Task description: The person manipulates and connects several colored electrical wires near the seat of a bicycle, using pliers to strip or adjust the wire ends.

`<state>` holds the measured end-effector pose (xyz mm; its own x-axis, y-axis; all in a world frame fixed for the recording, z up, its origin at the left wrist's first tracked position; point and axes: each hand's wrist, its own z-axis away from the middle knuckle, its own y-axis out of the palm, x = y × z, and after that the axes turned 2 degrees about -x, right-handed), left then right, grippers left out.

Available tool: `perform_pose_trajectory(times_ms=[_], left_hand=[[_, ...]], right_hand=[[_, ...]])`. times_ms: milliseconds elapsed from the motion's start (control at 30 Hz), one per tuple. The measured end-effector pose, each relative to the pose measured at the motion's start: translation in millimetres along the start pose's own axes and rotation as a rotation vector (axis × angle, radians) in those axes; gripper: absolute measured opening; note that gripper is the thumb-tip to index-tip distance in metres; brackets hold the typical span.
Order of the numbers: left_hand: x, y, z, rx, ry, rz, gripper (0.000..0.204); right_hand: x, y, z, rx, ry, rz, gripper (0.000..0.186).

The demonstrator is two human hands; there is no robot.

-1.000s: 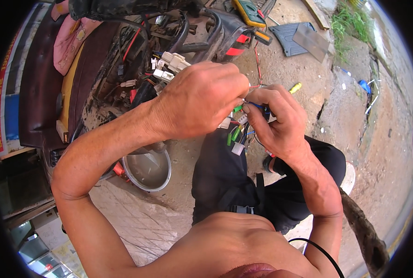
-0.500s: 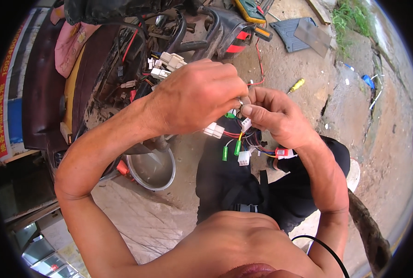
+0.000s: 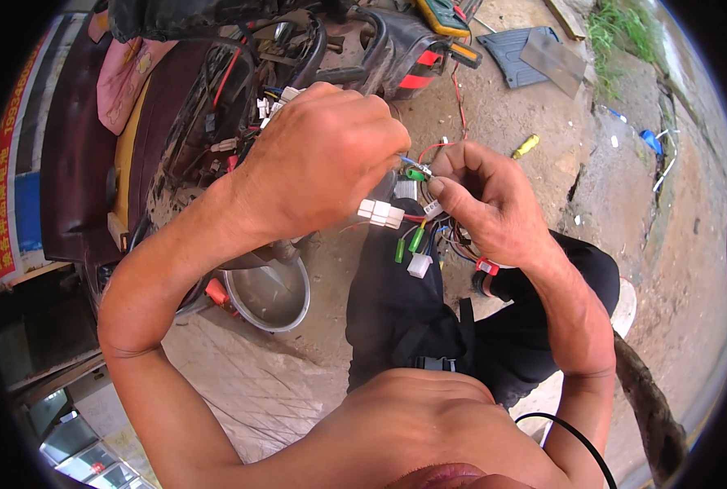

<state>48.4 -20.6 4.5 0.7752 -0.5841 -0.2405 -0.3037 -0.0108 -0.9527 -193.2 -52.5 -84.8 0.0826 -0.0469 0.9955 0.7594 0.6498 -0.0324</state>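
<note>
Both hands work a wire bundle (image 3: pixel 428 232) above the black-trousered knee (image 3: pixel 392 301). Left hand (image 3: pixel 318 159) and right hand (image 3: pixel 481 204) pinch one thin wire end (image 3: pixel 416 169) between them. White plug (image 3: pixel 381 213), green sleeves (image 3: pixel 406 244) hang unjoined; most connecting seems left.

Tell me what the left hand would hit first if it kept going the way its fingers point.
Probably the right hand: the left hand points right at it, their fingertips nearly meeting over thin coloured wires. Depth is unclear.
</note>
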Motion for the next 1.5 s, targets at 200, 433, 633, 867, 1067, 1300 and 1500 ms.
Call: perform_pose_trajectory(times_ms=[200,433,633,867,1067,1300,1500], left_hand=[[-2,1,-2,0.014,-0.02,-0.004,0.014],[-2,5,-2,-0.042,0.003,0.045,0.014],[0,5,-3,-0.05,0.02,0.072,0.017],[1,5,-3,-0.043,0.033,0.096,0.017],[2,6,-2,-0.031,0.003,0.059,0.015],[1,8,-5,-0.051,-0.019,0.04,0.016],[-5,16,-9,-0.029,0.008,0.138,0.015]], right_hand=[[-2,7,2,-0.058,0.024,-0.019,0.019],[-2,-5,-2,0.07,0.123,-0.121,0.029],[-1,-6,-7,0.154,0.327,-0.525,0.014],[-9,-11,-15,0.263,0.54,-0.775,0.019],[-6,-2,-13,0.123,0.408,-0.423,0.011],[-9,-8,-11,-0.111,-0.433,0.327,0.012],[-10,-2,-1,-0.117,-0.187,0.081,0.012]])
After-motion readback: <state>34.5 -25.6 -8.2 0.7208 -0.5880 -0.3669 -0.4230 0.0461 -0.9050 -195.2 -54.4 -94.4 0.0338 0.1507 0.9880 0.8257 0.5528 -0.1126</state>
